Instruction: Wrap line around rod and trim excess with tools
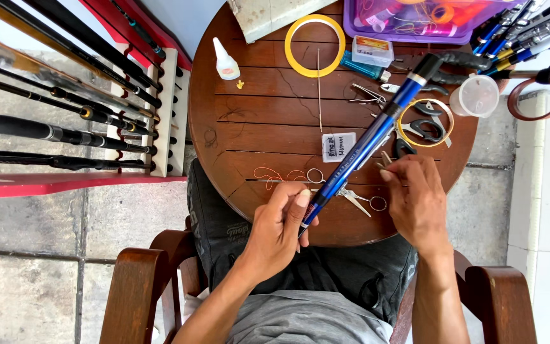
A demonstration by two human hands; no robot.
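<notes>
**Seated at a round worktop: blue rod section held across the lap edge**

Where seen from above, round wooden worktop [268, 121] with 2 hands at its near edge. Left hand [281, 223] closed around the lower end of a blue rod section [364, 146], thumb laid along the shaft; rod running diagonally up and to the right, its black upper end near a clear plastic cup [477, 95]. Right hand [415, 197] just beside the rod's middle, fingertips pinched together on something small and pale, too small to identify; whether touching the rod cannot be told. Hands apart, 1 at the butt, 1 at mid-shaft.

Under and beside the rod: small metal scissors [361, 200] on the worktop between the hands, loops of orange thread [278, 175] with a small metal ring to the left, a white label card [338, 146], black-handled scissors [424, 127] inside a ring of tape. Farther back: yellow tape ring [315, 44], white glue bottle [226, 60], thin wooden stick [319, 89], purple tray [415, 25] of bright line. At left, rack of dark rods [65, 114]; at upper right, a bundle of further rod sections [529, 32].

Judged good practice for this hold: firm, steady grip at the butt to stop the shaft rolling; shaft rested on the worktop edge for support; fine work kept to the pinching fingertips; loose thread kept away from the scissors.
</notes>
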